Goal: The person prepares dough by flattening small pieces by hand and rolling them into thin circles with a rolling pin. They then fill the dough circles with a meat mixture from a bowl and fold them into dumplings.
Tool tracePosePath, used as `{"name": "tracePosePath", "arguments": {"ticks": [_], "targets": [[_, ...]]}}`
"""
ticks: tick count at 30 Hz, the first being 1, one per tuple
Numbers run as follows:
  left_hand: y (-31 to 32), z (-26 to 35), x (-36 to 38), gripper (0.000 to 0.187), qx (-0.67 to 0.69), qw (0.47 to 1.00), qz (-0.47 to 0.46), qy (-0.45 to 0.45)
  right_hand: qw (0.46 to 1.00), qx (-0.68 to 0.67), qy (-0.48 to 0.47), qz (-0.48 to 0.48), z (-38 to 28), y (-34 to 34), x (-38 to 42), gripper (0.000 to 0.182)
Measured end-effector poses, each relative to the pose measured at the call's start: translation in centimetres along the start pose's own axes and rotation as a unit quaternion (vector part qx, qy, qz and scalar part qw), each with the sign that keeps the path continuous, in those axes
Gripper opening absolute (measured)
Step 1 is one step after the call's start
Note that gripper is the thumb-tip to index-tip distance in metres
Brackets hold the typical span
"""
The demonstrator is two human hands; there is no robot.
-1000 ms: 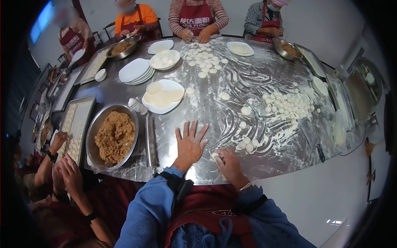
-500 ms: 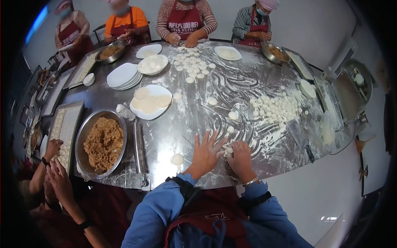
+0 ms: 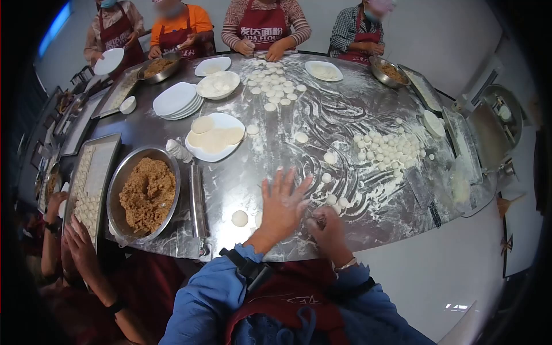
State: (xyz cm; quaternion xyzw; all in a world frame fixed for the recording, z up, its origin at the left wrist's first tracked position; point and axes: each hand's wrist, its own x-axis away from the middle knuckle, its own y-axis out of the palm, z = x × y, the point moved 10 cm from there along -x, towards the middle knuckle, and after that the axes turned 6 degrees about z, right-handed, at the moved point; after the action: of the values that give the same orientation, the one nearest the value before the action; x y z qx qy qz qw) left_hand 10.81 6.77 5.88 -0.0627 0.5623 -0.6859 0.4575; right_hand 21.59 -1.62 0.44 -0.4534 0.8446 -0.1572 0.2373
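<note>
My left hand (image 3: 283, 206) lies palm down over the floury steel table, its fingers spread and nothing gripped. To its right, my right hand (image 3: 328, 231) is curled close to the table's front edge; whatever its fingers hold is hidden. Small dough pieces (image 3: 331, 199) sit just beyond the right hand. Beside my left wrist is a flat dough round (image 3: 240, 218), and a second one is partly covered by that wrist. Farther left lies a metal rolling pin (image 3: 197, 201), next to a steel bowl (image 3: 111, 202) of brown filling (image 3: 146, 195).
A white plate (image 3: 202, 154) holds flattened wrappers, with stacked plates (image 3: 175, 100) behind. Many dough pieces (image 3: 385, 149) lie in flour at right. A tray (image 3: 107, 167) of dumplings stands left, where a co-worker's hands (image 3: 83, 250) reach. Several aproned people work across the table.
My right hand has drawn back toward the table edge and curled, uncovering small dough pieces. My left hand stays spread, its wrist now beside the dough rounds. A co-worker at far left lifts a plate.
</note>
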Motion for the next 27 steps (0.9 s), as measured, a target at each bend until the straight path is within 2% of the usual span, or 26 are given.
{"name": "tracePosePath", "arguments": {"ticks": [1, 3, 5, 7, 8, 12, 14, 15, 17, 19, 22, 24, 25, 27], "targets": [[-0.2, 1.4, -0.6, 0.061, 0.017, 1.0, 0.012, 0.02, 1.0, 0.004, 0.001, 0.001, 0.3, -1.0, -0.5, 0.032], [1.3, 2.5, -0.6, 0.06, 0.037, 0.999, 0.004, 0.036, 0.976, 0.177, -0.074, 0.105, -0.9, -4.5, -1.8, 0.034], [5.5, 2.4, 0.8, 0.062, 0.035, 0.996, -0.064, 0.042, 0.965, 0.225, -0.074, 0.109, -0.8, -5.1, -2.9, 0.035], [6.7, 2.4, 0.5, 0.061, 0.027, 0.996, -0.07, 0.053, 0.956, 0.275, -0.098, 0.036, -1.9, -3.7, -3.8, 0.034], [7.0, 2.3, 0.6, 0.06, 0.011, 0.996, -0.07, 0.057, 0.944, 0.298, -0.134, 0.04, -1.5, -3.3, -4.1, 0.032], [6.3, 0.1, 1.1, 0.058, 0.022, 0.998, -0.051, 0.041, 0.943, 0.297, -0.144, 0.046, -2.6, -2.1, -4.5, 0.027], [5.3, -2.5, 2.1, 0.056, -0.043, 0.998, -0.034, 0.022, 0.992, 0.11, 0.0, -0.059, -1.6, -0.1, -3.5, 0.024], [4.9, -3.3, 2.5, 0.056, -0.045, 0.998, -0.039, 0.021, 0.992, 0.107, 0.003, -0.061, -1.1, 1.0, -2.6, 0.024], [3.8, -5.1, 2.5, 0.056, -0.065, 0.997, -0.04, 0.001, 0.988, 0.052, -0.128, -0.075, -2.7, 3.8, -1.0, 0.018], [3.1, -5.5, 2.1, 0.056, -0.073, 0.996, -0.041, -0.006, 0.983, 0.095, -0.141, -0.07, -2.9, 4.7, -0.8, 0.017], [1.4, -3.6, 0.4, 0.057, -0.047, 0.998, -0.023, -0.02, 0.978, 0.095, -0.179, -0.043, -2.7, 4.1, -0.7, 0.018], [0.0, -0.5, -1.1, 0.061, 0.0, 1.0, 0.012, 0.007, 0.986, 0.132, -0.095, 0.048, -2.0, -0.2, -1.3, 0.02], [0.7, 0.3, -1.4, 0.061, 0.005, 1.0, 0.009, 0.007, 0.985, 0.136, -0.092, 0.048, -2.1, -1.6, -1.3, 0.02], [2.3, 3.0, -1.4, 0.062, 0.035, 0.996, -0.016, 0.078, 0.986, 0.1, -0.021, 0.13, -1.0, -6.1, -1.4, 0.024]]}}
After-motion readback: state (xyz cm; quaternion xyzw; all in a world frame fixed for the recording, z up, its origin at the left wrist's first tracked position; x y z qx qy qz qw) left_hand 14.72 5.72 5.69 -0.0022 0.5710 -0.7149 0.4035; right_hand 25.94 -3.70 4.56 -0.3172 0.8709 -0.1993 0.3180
